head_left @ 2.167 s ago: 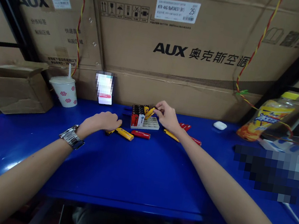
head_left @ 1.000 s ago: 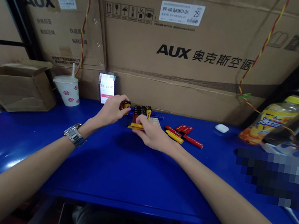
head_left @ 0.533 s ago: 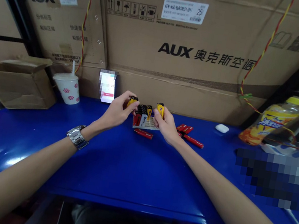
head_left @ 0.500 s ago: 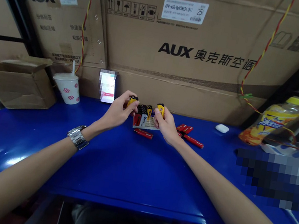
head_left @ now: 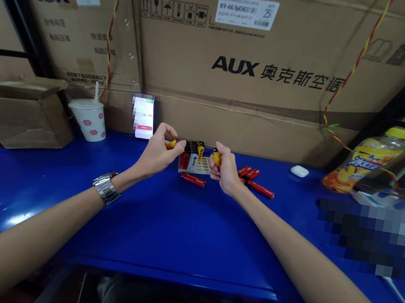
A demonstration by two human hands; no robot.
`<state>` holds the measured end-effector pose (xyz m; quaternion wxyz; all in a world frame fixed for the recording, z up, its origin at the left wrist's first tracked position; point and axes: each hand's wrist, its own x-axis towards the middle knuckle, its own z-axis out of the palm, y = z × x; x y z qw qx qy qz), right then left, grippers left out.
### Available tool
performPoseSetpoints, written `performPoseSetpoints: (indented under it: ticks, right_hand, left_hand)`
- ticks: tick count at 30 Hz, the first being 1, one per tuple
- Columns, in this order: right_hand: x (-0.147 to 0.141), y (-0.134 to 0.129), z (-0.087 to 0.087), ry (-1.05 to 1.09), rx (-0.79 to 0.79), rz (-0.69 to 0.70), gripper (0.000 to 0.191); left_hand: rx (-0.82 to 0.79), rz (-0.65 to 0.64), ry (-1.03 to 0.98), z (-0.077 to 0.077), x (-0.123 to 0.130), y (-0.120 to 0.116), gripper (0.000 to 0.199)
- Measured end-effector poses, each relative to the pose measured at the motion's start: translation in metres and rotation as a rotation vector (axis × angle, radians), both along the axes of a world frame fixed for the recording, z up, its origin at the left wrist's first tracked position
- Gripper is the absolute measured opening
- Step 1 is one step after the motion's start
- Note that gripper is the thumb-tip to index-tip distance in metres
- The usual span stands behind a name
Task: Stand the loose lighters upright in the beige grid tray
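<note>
My left hand (head_left: 158,153) is closed on a yellow lighter (head_left: 172,143), tilted on its side at the left end of a white slotted tray (head_left: 204,167). Black-topped lighters stand in the tray's left part, among them a red one (head_left: 184,161), a white one (head_left: 192,162) and a yellow one (head_left: 200,155). At the tray's right end my right hand (head_left: 228,170) grips another yellow lighter (head_left: 217,158), partly hidden by the fingers. One red lighter (head_left: 193,179) lies in front of the tray. Several more red lighters (head_left: 260,189) lie right of my right hand.
A paper cup with a straw (head_left: 88,120), a phone (head_left: 143,117) and an open carton (head_left: 23,112) stand at the back left. To the right are a white earbud case (head_left: 300,171) and a drink bottle (head_left: 363,161). Large cardboard boxes (head_left: 274,101) wall the blue table's (head_left: 187,237) back.
My left hand has shifted slightly left and its lighter now lies more level. The right hand has turned a little, covering more of its lighter. The view has moved slightly.
</note>
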<state>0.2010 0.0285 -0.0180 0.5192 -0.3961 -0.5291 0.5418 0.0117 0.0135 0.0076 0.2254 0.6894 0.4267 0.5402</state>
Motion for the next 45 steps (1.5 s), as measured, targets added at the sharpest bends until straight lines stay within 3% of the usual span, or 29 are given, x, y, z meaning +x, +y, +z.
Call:
performPoseSetpoints:
  ticks: [4,12,19,21,25,31,39,45]
  right_hand:
    - [-0.002,-0.002,0.003,-0.03,-0.055,-0.047,0.05]
    - [-0.004,-0.003,0.003,-0.051,-0.041,-0.068,0.047]
    - [-0.002,-0.003,0.004,-0.012,-0.063,-0.029,0.055]
    - [-0.002,-0.002,0.004,-0.019,-0.023,-0.044,0.053]
    - [0.001,0.003,0.001,-0.059,0.19,-0.087,0.031]
    - [0.011,0.018,-0.006,-0.421,0.608,-0.195,0.025]
    - [0.014,0.032,-0.017,-0.547,0.618,-0.155,0.026]
    - [0.017,0.031,-0.016,-0.627,0.583,-0.146,0.021]
  left_hand:
    - [-0.02,0.039,0.025,0.002,0.003,-0.003,0.038]
    - [-0.007,0.066,0.069,0.001,0.004,-0.001,0.038]
    - [0.049,0.071,0.065,-0.006,0.001,0.005,0.043]
    - [0.063,0.08,0.093,-0.008,0.0,0.005,0.042]
    - [0.055,0.087,0.145,-0.008,-0.001,0.006,0.04]
    - [0.017,0.09,0.198,-0.004,0.001,0.002,0.035]
    - [-0.009,0.083,0.255,-0.005,0.001,0.001,0.033]
    - [0.016,0.078,0.276,-0.007,0.001,0.002,0.031]
